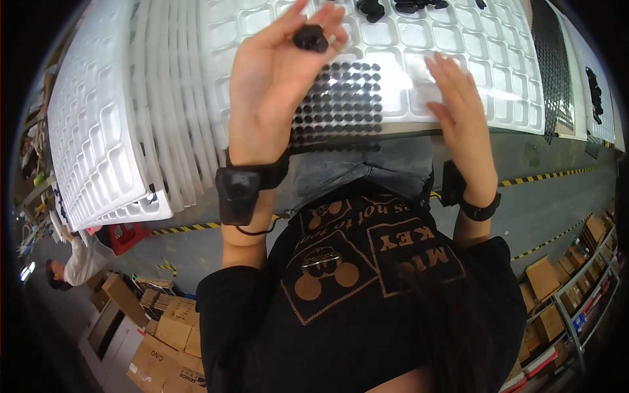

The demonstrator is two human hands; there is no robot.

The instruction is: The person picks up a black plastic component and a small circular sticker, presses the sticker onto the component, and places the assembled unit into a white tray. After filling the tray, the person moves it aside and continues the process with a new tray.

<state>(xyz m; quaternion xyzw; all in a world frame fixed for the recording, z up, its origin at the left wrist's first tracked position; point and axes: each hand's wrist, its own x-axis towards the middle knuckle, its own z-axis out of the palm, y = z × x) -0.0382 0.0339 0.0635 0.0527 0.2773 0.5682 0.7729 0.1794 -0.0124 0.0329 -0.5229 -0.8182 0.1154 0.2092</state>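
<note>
My left hand [268, 85] is turned palm up above the white compartment tray [414, 34], its fingers curled around a small black moulded part [310, 39]. What the part is for cannot be seen. Below that hand, at the tray's near edge, lies a sheet of round black pads [337, 101] set in rows. My right hand [460, 105] hovers over or rests on the tray's near right, fingers stretched out and holding nothing visible; contact is hard to tell. More black parts [371, 10] sit in the far compartments.
Stacked white trays [98, 150] lean up on the left. A black dotted sheet [553, 72] and another tray with black pieces [595, 95] are at right. Behind me are cardboard boxes [167, 354], a shelf rack [570, 314] and, at left, another person [78, 265].
</note>
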